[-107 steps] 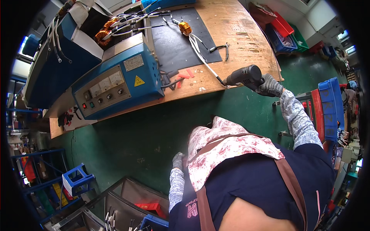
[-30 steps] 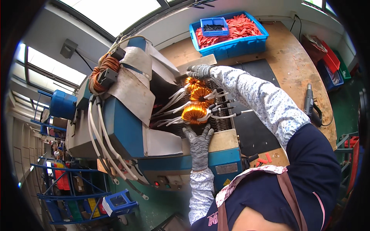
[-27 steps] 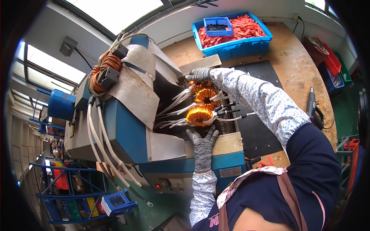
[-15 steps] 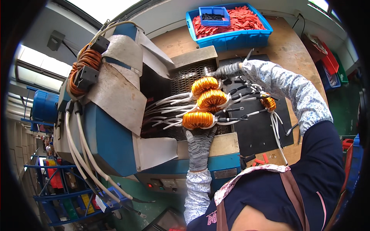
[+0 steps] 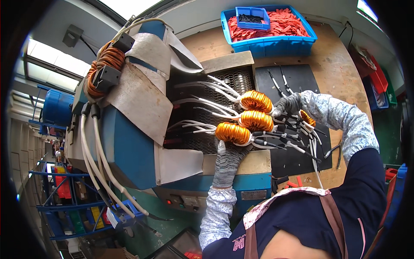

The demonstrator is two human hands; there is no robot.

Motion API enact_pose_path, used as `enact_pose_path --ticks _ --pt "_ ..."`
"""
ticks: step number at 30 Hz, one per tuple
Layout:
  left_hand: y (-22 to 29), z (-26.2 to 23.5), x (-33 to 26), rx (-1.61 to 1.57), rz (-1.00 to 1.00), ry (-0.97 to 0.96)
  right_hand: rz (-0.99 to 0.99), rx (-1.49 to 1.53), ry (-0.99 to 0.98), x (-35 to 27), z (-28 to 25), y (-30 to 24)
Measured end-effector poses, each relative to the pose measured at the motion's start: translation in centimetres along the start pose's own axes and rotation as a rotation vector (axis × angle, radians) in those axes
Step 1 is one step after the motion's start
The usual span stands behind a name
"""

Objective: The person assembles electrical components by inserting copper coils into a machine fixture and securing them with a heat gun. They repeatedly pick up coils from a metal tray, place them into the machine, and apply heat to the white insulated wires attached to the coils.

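Three copper-wound toroidal coils with white sleeved leads lie close together over a metal mesh bed: a far coil, a middle coil and a near coil. My left hand, in a grey knit glove, grips the near coil from its near side, thumb against the winding and the other fingers partly hidden under it. My gloved right hand is closed around the leads at the right side of the far coil. Dark-tipped leads fan out to the right over a black mat.
Left of the bed stands a blue machine with pale heat-stained flaps. Another coil lies on the mat beyond my right hand. A blue bin of red strips stands at the back. Red pieces lie near my apron.
My right hand has come nearer and to the right, from the far coil's far side to its leads. The far and middle coils have shifted right. The view has shifted slightly.
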State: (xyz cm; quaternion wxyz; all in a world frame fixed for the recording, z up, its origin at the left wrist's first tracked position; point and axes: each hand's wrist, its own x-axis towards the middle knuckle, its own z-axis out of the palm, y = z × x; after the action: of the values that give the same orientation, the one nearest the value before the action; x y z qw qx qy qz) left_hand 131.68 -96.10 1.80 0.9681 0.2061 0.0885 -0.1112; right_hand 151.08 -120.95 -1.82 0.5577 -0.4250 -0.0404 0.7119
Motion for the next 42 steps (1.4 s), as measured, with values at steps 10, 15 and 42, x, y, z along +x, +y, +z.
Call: enact_pose_path --ticks 10,15,42 --pt "-0.2 1.5 -3.2 0.18 0.069 0.006 -0.061 -0.221 0.197 -5.4 13.8 -0.5" --pt "-3.2 3.1 -7.1 0.175 0.051 -0.012 -0.122 -1.049 0.501 -10.3 21.9 0.6" --pt "-39.6 0.8 -23.3 0.231 -0.327 0.145 -0.309 0.499 0.541 -23.3 17.2 52.7"
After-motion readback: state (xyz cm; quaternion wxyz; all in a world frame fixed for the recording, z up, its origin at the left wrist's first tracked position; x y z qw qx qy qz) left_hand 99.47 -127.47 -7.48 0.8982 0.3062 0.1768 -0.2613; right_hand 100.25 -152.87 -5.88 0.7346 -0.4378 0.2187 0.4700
